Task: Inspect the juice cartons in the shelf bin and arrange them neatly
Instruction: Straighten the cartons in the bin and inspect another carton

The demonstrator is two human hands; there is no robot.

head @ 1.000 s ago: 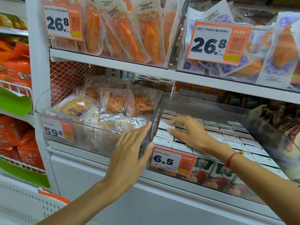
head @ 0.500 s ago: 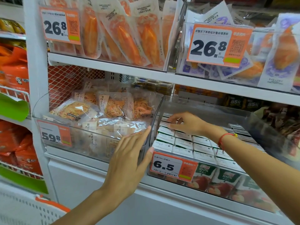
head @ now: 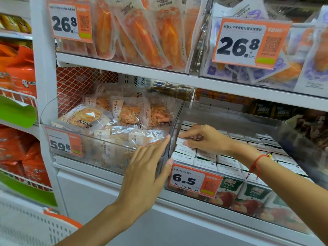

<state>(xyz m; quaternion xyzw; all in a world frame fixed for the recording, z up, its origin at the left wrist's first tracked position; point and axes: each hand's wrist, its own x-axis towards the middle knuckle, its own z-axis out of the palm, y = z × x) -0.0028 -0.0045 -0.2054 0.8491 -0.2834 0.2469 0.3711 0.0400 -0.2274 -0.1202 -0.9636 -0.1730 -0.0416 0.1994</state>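
Small juice cartons [head: 229, 161] with white tops and green-and-apple fronts stand in tight rows inside a clear shelf bin [head: 230, 118]. My right hand [head: 207, 139] reaches into the bin from the right. Its thumb and fingertips pinch the top of a carton [head: 184, 148] in the leftmost column, a few rows back. My left hand [head: 147, 174] lies flat with fingers spread against the bin's front left corner, thumb on the front wall beside the orange 6.5 price tag [head: 193, 180]. A red string circles my right wrist.
A neighbouring clear bin [head: 110, 153] of bagged dried snacks, tagged 59.8, sits to the left. The upper shelf [head: 177, 75] holds orange snack packs close above. Orange bags fill wire racks far left. A white perforated basket [head: 35, 228] is at lower left.
My right hand went from flat on the front cartons to the back rows, then came forward to the left column and curled onto a carton top. The left hand stayed on the bin corner.
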